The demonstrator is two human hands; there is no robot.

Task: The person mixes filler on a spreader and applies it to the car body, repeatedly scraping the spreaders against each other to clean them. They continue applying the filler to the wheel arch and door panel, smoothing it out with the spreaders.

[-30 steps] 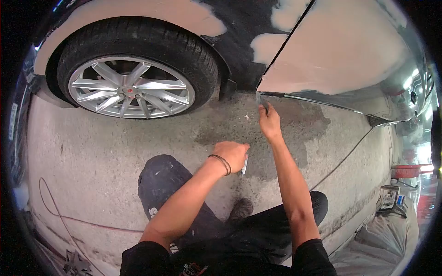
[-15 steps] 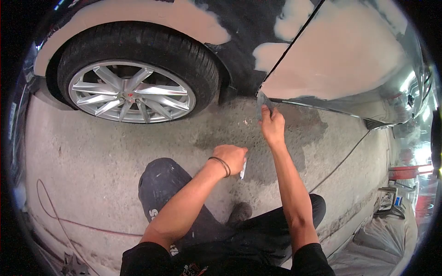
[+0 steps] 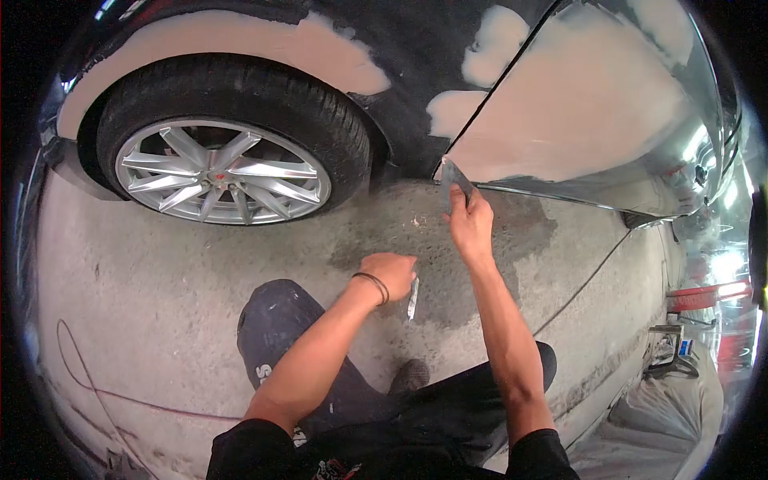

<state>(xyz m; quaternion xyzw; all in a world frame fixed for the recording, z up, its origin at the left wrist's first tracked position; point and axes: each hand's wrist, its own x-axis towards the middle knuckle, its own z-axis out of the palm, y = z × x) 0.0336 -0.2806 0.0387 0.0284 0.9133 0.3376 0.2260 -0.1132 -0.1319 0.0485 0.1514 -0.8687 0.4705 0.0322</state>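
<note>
Head view looks down on the person's dark-trousered legs [image 3: 336,376] folded at the bottom centre of the frame, with a shoe [image 3: 410,376] between them on the concrete floor [image 3: 160,304]. Just above the left knee, the left hand [image 3: 390,276] hangs near the middle of the frame, a dark band on its wrist, its fingers curled shut around a small pale scraper [image 3: 412,299] whose blade points down toward the floor. Up and to the right, the right hand [image 3: 470,220] reaches farther out, fingers pinched closed on a grey putty spreader [image 3: 453,178]. The spreader's upper edge sits at the lower corner of the car door [image 3: 576,104], where the door seam meets the sill. A darker damp patch [image 3: 480,240] spreads on the floor under both hands. Beyond, pale filler patches [image 3: 480,48] cover the door and the dark fender [image 3: 416,72]. A silver alloy wheel [image 3: 220,172] in its tyre fills the upper left. A thin cable [image 3: 584,280] trails across the floor at the right.
</note>
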